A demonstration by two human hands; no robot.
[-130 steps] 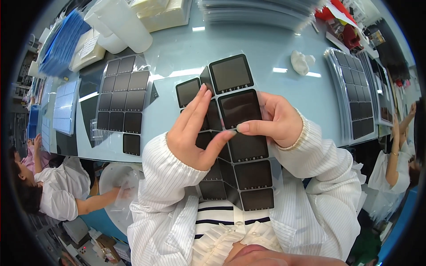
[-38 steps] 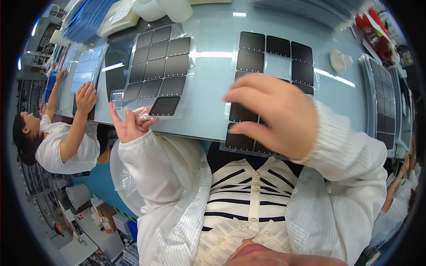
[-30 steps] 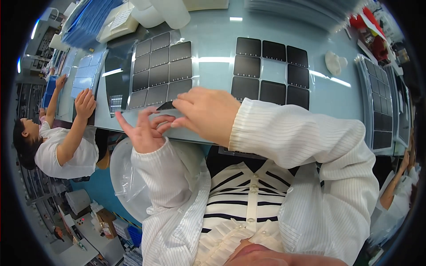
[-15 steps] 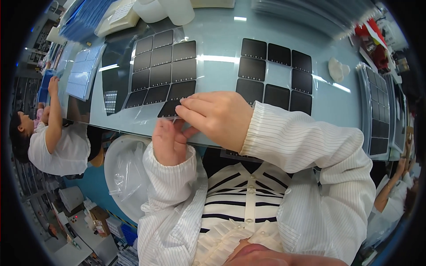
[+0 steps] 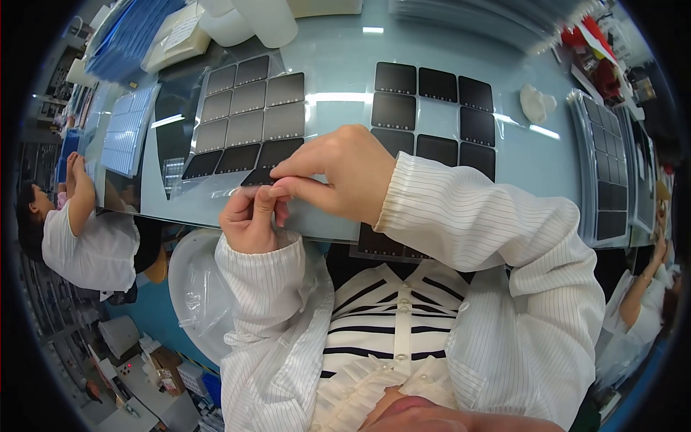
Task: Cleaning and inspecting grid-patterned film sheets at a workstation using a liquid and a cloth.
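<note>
My left hand (image 5: 250, 219) is closed at the table's near edge, thumb and fingers pinched at the near corner of a clear plastic sheet (image 5: 311, 119). Thumb and forefinger of my right hand (image 5: 344, 171) pinch at the same corner, meeting the left fingertips. What exactly lies between the fingers is too small to make out. Rows of black rounded rectangular panels (image 5: 245, 124) show on this sheet. To the right, more black panels (image 5: 394, 111) lie in a grid with one gap in its middle. My right forearm covers part of that grid's near side.
White rolls (image 5: 263, 21) and blue sheets (image 5: 129, 43) stand at the far left, near a light-blue slatted panel (image 5: 131, 129). A small white object (image 5: 536, 104) and stacked panel sheets (image 5: 608, 173) are on the right. A white tub (image 5: 198, 288) stands below the table; co-workers sit either side.
My left fingers have closed from a looser curl into a pinch, and my right thumb now shows against them. The whole view has shifted slightly, so the table things appear farther left.
</note>
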